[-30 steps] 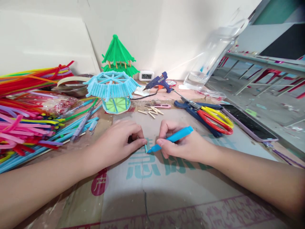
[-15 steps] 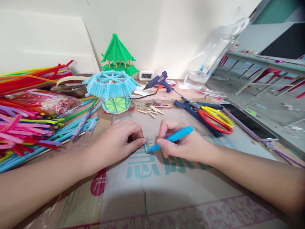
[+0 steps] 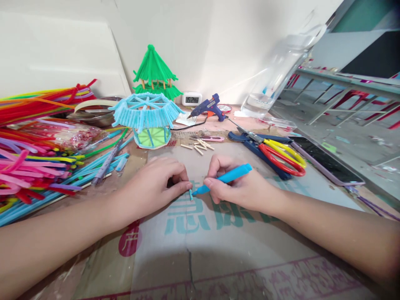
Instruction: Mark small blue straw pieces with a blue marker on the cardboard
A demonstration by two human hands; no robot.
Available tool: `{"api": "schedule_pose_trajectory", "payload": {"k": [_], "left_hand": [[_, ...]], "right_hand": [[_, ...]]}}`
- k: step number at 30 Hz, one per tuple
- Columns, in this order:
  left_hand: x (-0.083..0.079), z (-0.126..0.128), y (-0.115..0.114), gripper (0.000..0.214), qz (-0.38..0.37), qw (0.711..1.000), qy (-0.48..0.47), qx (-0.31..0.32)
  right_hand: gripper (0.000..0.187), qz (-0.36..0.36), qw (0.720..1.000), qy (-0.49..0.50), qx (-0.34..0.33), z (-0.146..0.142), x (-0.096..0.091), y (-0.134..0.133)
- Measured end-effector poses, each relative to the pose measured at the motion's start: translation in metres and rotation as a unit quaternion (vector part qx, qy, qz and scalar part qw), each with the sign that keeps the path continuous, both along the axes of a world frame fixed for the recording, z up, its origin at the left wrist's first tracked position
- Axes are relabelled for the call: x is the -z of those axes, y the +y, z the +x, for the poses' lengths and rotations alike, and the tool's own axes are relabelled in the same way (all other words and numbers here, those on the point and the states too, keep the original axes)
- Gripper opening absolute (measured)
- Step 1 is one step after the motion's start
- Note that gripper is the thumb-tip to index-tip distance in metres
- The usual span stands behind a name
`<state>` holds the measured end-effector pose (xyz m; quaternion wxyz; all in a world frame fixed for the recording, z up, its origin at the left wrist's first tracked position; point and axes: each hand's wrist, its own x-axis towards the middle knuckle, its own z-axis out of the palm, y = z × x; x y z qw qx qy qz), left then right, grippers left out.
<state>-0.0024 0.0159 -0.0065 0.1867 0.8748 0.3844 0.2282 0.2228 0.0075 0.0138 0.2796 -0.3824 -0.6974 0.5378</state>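
Observation:
My left hand [image 3: 156, 183] rests on the cardboard sheet [image 3: 218, 250] with its fingers curled, the fingertip pressing down a short blue stick [image 3: 191, 194]. My right hand [image 3: 240, 189] grips a blue marker pen [image 3: 223, 180] whose tip touches that stick. Behind the hands stands a light blue pipe-cleaner pavilion [image 3: 146, 116] and, further back, a green pavilion [image 3: 154, 73].
Bundles of coloured pipe cleaners [image 3: 34, 137] fill the left side. Short wooden sticks [image 3: 198, 146], a blue glue gun [image 3: 208, 107], blue pliers [image 3: 250, 143], red and yellow scissors [image 3: 283, 158] and a phone [image 3: 325, 160] lie behind and to the right. A small clock [image 3: 191, 99] stands by the wall.
My right hand and the marker have shifted slightly up and left along the stick. My left hand has stayed put.

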Motion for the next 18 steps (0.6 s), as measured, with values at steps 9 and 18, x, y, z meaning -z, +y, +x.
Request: {"api": "schedule_pose_trajectory", "payload": {"k": [9,18], "left_hand": [[-0.0008,0.0005,-0.0003,0.024,0.005,1.0,0.006,-0.002],[-0.0043,0.0006,-0.0004,0.024,-0.006,1.0,0.015,0.006]], "right_hand": [[0.021,0.01,1.0,0.005,0.008,0.0012,0.0004,-0.0004],[0.026,-0.011,1.0,0.002,-0.01,0.0008,-0.0003,-0.0011]]}}
